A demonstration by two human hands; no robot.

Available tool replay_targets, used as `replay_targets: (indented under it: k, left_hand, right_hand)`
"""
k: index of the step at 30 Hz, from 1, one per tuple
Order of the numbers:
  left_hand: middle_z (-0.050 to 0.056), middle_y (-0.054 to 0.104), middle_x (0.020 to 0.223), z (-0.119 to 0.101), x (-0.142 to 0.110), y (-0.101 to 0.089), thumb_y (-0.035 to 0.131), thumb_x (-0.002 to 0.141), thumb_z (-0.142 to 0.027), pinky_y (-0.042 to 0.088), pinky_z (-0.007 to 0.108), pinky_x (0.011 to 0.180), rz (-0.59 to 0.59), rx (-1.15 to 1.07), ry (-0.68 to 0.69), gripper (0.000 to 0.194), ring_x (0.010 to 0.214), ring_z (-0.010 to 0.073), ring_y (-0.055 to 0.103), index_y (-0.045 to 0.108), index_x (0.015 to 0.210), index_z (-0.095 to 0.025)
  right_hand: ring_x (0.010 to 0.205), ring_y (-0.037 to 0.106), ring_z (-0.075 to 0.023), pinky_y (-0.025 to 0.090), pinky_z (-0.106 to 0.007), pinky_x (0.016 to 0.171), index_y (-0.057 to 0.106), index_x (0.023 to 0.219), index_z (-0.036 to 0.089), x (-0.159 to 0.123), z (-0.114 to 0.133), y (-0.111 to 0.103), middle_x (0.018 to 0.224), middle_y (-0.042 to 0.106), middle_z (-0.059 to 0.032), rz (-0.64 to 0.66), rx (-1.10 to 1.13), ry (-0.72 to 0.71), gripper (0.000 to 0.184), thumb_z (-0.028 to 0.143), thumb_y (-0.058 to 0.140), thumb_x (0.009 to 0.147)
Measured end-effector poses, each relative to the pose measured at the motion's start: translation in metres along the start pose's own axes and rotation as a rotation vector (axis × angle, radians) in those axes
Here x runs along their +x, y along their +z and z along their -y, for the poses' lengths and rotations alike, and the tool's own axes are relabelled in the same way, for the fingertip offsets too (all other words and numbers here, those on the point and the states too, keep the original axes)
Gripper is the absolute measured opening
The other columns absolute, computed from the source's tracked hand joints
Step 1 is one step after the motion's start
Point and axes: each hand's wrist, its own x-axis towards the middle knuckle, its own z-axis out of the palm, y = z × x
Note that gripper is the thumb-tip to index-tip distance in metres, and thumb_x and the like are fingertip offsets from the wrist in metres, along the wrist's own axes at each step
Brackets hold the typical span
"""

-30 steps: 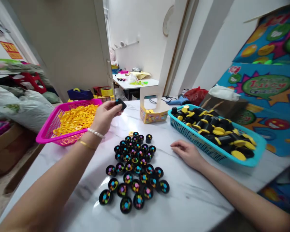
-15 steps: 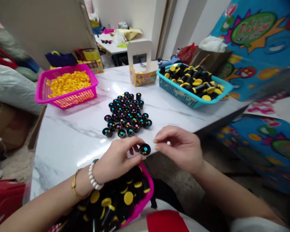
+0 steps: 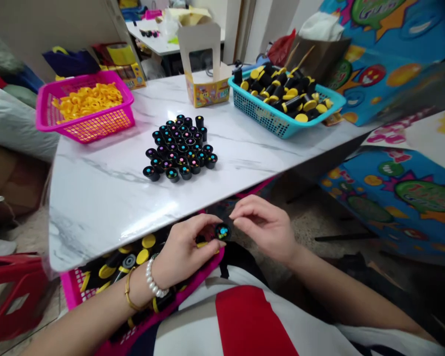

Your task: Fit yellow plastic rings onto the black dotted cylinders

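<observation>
Rings in yellow are filling a pink basket at the far left of the white table. Below the near edge, another pink basket is holding black pieces with yellow caps, which are pointing in mixed directions.

Black cups are standing upright in a tight group on the tabletop, their mouths facing up, their long axes running vertically and coloured bits showing inside.

Nearer, the left hand is grasping one small cup at its side, between thumb and fingers. This cup is sitting off the table, beyond the near edge; its open mouth is facing up toward the viewer, and its long axis is running almost along the line of sight. Blue and yellow bits are showing inside.

A printed carton is standing at the far side.

The right hand is hovering just to the right of the held cup, apart from it. Its thumb and fingertips are nearly meeting; whether they are pinching anything, I cannot tell.

Farther right, a teal basket is holding more yellow-capped black pieces.
</observation>
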Motion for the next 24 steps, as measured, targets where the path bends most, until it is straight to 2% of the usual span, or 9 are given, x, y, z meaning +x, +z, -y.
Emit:
replay_targets:
  k: [5, 7, 10, 12, 14, 16, 19, 21, 24]
  left_hand:
    - [0.003, 0.065, 0.106, 0.005, -0.003, 0.021, 0.064, 0.08, -0.021, 0.049, 0.028, 0.087, -0.018, 0.043, 0.077, 0.033, 0.096, 0.0154, 0.061, 0.058, 0.112, -0.022]
    - [0.006, 0.063, 0.113, 0.008, 0.0, 0.033, 0.063, 0.081, -0.021, 0.048, 0.03, 0.092, 0.018, 0.056, 0.159, 0.031, 0.104, 0.0172, 0.058, 0.058, 0.112, -0.022]
    - [0.009, 0.059, 0.12, 0.013, 0.004, 0.055, 0.06, 0.083, -0.023, 0.047, 0.035, 0.096, 0.102, 0.127, 0.246, 0.034, 0.111, 0.02, 0.055, 0.054, 0.117, -0.021]
    - [0.011, 0.056, 0.124, 0.018, 0.003, 0.067, 0.059, 0.085, -0.027, 0.047, 0.039, 0.097, 0.162, 0.196, 0.262, 0.044, 0.114, 0.0225, 0.054, 0.048, 0.126, -0.021]
    - [0.012, 0.055, 0.127, 0.024, 0.001, 0.072, 0.058, 0.085, -0.031, 0.047, 0.041, 0.097, 0.224, 0.246, 0.263, 0.051, 0.116, 0.0242, 0.054, 0.042, 0.132, -0.02]
    - [0.011, 0.057, 0.125, 0.033, -0.004, 0.07, 0.057, 0.086, -0.034, 0.05, 0.039, 0.094, 0.271, 0.267, 0.27, 0.047, 0.113, 0.0241, 0.056, 0.045, 0.129, -0.022]
    - [0.008, 0.061, 0.119, 0.045, -0.013, 0.062, 0.055, 0.086, -0.038, 0.052, 0.036, 0.091, 0.273, 0.282, 0.279, 0.033, 0.109, 0.0236, 0.059, 0.055, 0.116, -0.023]
    - [0.007, 0.062, 0.118, 0.049, -0.016, 0.057, 0.055, 0.086, -0.039, 0.052, 0.036, 0.092, 0.261, 0.302, 0.277, 0.031, 0.107, 0.0238, 0.06, 0.057, 0.112, -0.024]
    - [0.005, 0.063, 0.117, 0.052, -0.017, 0.054, 0.054, 0.086, -0.04, 0.051, 0.034, 0.093, 0.268, 0.328, 0.278, 0.03, 0.106, 0.0225, 0.061, 0.057, 0.113, -0.026]
  right_hand:
    - [0.078, 0.063, -0.0148, 0.054, -0.025, 0.057, 0.061, 0.105, 0.017, -0.04, -0.025, -0.009, 0.099, 0.063, -0.0073, 0.151, 0.505, 0.57, 0.025, 0.035, 0.059, 0.086]
    - [0.078, 0.064, -0.015, 0.056, -0.028, 0.06, 0.057, 0.108, 0.019, -0.055, -0.027, -0.001, 0.1, 0.062, -0.0054, 0.184, 0.672, 0.666, 0.031, 0.032, 0.065, 0.081]
    - [0.059, 0.062, -0.0094, 0.054, -0.024, 0.056, 0.057, 0.103, 0.018, -0.07, -0.033, 0.009, 0.082, 0.063, 0.0009, 0.145, 0.702, 0.73, 0.032, 0.025, 0.071, 0.074]
    - [0.056, 0.06, -0.0085, 0.051, -0.021, 0.052, 0.061, 0.1, 0.017, -0.077, -0.048, -0.001, 0.08, 0.065, 0.0007, 0.073, 0.675, 0.733, 0.032, 0.024, 0.073, 0.071]
    - [0.062, 0.062, -0.0094, 0.049, -0.019, 0.052, 0.064, 0.103, 0.016, -0.088, -0.069, -0.034, 0.086, 0.068, -0.002, -0.055, 0.632, 0.726, 0.038, 0.023, 0.075, 0.067]
    - [0.069, 0.063, -0.0101, 0.049, -0.019, 0.056, 0.064, 0.109, 0.017, -0.111, -0.087, -0.085, 0.096, 0.069, -0.0046, -0.253, 0.529, 0.747, 0.044, 0.022, 0.075, 0.067]
    - [0.078, 0.065, -0.0154, 0.054, -0.027, 0.068, 0.066, 0.11, 0.017, -0.167, -0.104, -0.17, 0.095, 0.069, -0.0069, -0.696, 0.27, 0.798, 0.042, 0.029, 0.071, 0.07]
    - [0.085, 0.065, -0.0163, 0.055, -0.031, 0.077, 0.064, 0.111, 0.02, -0.214, -0.111, -0.215, 0.101, 0.068, -0.0053, -0.859, 0.148, 0.827, 0.039, 0.031, 0.066, 0.073]
    - [0.085, 0.064, -0.0163, 0.056, -0.03, 0.077, 0.064, 0.102, 0.02, -0.291, -0.115, -0.245, 0.103, 0.067, -0.0052, -0.987, -0.069, 0.996, 0.026, 0.031, 0.062, 0.079]
